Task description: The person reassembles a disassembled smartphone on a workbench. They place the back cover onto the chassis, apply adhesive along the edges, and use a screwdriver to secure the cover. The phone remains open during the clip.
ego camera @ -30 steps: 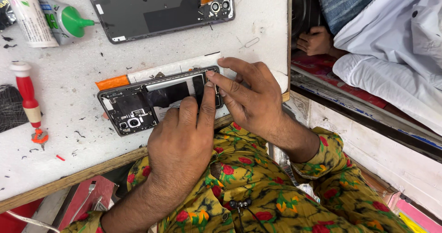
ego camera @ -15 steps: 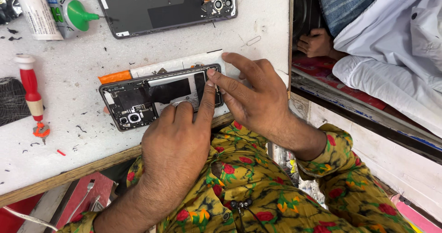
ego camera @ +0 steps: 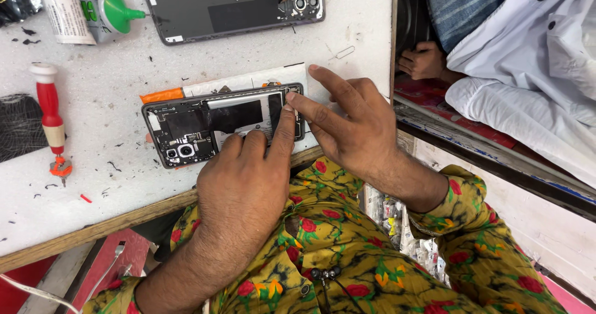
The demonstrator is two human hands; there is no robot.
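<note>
1. The bench [ego camera: 186,59] under the grip is white, scuffed, and speckled with dark crumbs and small red scraps.
2. Its near edge, just below the grip, is a bare wooden strip [ego camera: 93,227] running at a slant.
3. To the right of the grip the bench ends at a straight side edge; past it a dark ledge [ego camera: 496,165] with a red surface slopes away.
4. Below that ledge lies a pale panel [ego camera: 546,239].
5. Light is even and soft, with faint shadows.

A white workbench [ego camera: 124,183] carries an opened phone [ego camera: 211,125], back cover [ego camera: 230,7], screwdriver [ego camera: 51,118], glue bottle [ego camera: 102,10].
</note>
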